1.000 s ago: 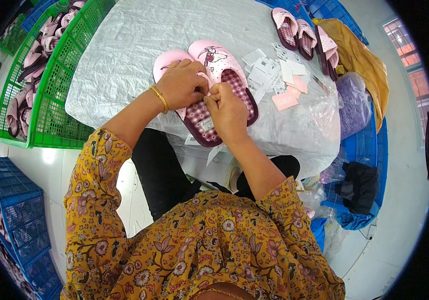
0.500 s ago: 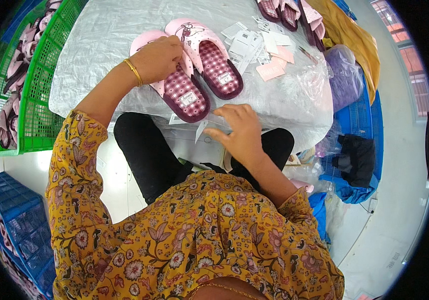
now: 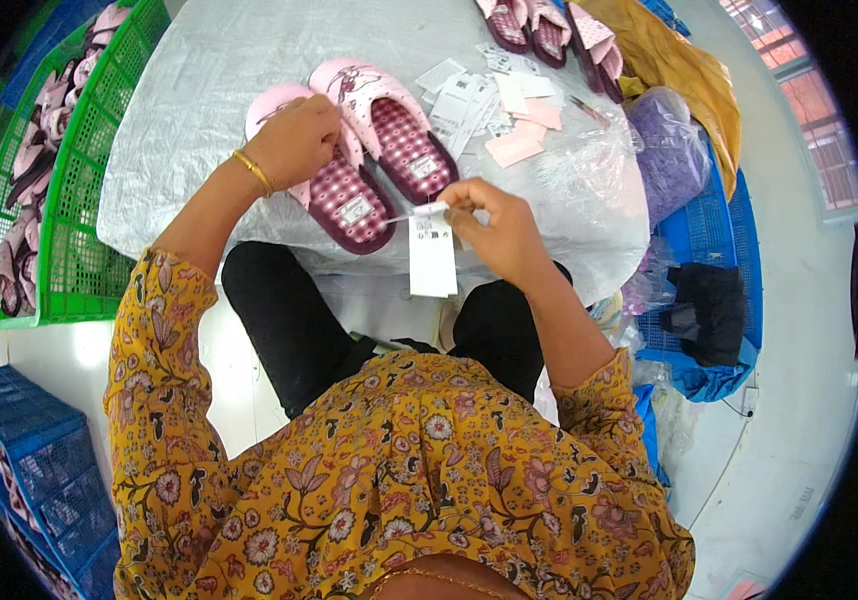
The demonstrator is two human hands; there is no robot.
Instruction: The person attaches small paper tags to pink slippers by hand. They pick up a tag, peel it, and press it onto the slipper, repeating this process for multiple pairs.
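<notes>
A pair of pink slippers with maroon checked insoles lies at the table's near edge. My left hand (image 3: 301,143) is closed on the upper of the left slipper (image 3: 354,205); its fingertips are partly hidden. The right slipper (image 3: 411,135) lies against it, untouched by my right hand. Just past the slippers' heels, my right hand (image 3: 489,225) pinches the top of a white hang tag (image 3: 433,258) printed with dark marks. The tag hangs over the table edge, and a thin pale strand runs from it toward the left slipper's heel.
Loose white labels (image 3: 464,108) and pink cards (image 3: 516,145) are scattered on the sheeted table (image 3: 189,120), near scissors (image 3: 589,110). More slippers (image 3: 549,35) lie at the far right. Green crates (image 3: 89,200) and blue crates (image 3: 39,450) stand left; a blue basket (image 3: 714,230) stands right.
My right hand, previously open and apart from the tag, now pinches it and has drawn it out to the right of the heel. My left hand stays on the left slipper.
</notes>
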